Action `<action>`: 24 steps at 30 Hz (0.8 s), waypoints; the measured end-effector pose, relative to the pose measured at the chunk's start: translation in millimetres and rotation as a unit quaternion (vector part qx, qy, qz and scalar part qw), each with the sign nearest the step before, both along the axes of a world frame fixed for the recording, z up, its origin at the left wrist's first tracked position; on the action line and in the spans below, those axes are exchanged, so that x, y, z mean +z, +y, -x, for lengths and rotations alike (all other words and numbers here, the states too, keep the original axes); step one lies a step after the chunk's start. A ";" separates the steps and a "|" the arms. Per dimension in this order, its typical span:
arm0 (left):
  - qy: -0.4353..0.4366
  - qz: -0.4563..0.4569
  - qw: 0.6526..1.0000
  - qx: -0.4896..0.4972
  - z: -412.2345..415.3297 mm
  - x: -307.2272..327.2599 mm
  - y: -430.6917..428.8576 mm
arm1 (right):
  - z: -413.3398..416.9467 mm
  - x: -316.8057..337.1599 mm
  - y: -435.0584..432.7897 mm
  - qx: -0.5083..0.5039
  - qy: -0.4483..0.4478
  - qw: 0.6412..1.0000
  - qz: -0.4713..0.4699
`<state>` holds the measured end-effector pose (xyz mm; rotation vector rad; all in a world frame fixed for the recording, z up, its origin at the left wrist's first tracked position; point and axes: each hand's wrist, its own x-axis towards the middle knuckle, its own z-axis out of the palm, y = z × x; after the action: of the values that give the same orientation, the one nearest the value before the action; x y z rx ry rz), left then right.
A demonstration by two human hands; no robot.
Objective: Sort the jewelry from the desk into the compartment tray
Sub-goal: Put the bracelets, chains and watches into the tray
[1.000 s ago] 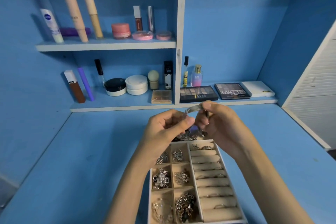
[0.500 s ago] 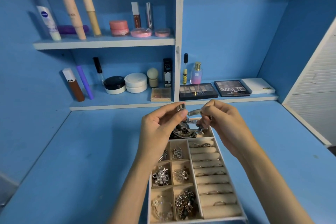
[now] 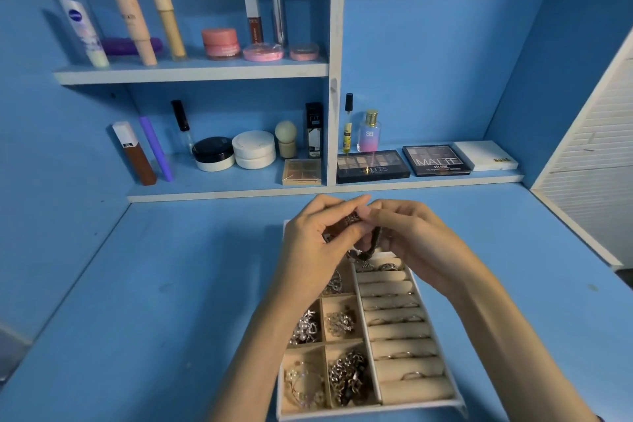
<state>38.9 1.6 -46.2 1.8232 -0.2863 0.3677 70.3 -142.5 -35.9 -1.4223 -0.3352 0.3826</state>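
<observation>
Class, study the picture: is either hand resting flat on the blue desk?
No: the left hand and right hand both hover above the compartment tray, their fingers pinching a dark jewelry piece between them.

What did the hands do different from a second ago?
The left hand and right hand moved closer together, so their fingertips now meet. Both keep pinching the bracelet, which has turned and is now mostly hidden between the fingers. Nothing was let go. The compartment tray and the jewelry in it stayed put.
</observation>
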 end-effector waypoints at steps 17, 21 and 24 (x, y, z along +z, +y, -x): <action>0.114 0.110 0.986 -0.046 -2.4 -0.3 -0.8 | -3.0 6.2 1.1 -0.067 0.155 0.970 -0.172; 0.090 0.139 0.986 -0.008 -4.1 8.0 -2.8 | -3.7 5.1 3.3 -0.063 0.137 0.980 -0.126; 0.115 0.173 0.978 -0.009 -9.6 22.0 -3.1 | -8.0 0.0 0.6 -0.075 0.112 0.987 -0.085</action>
<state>48.4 -1.5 -24.1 1.5004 -0.0706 0.1774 78.3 -142.0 -35.9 -1.2139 -0.0750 0.3786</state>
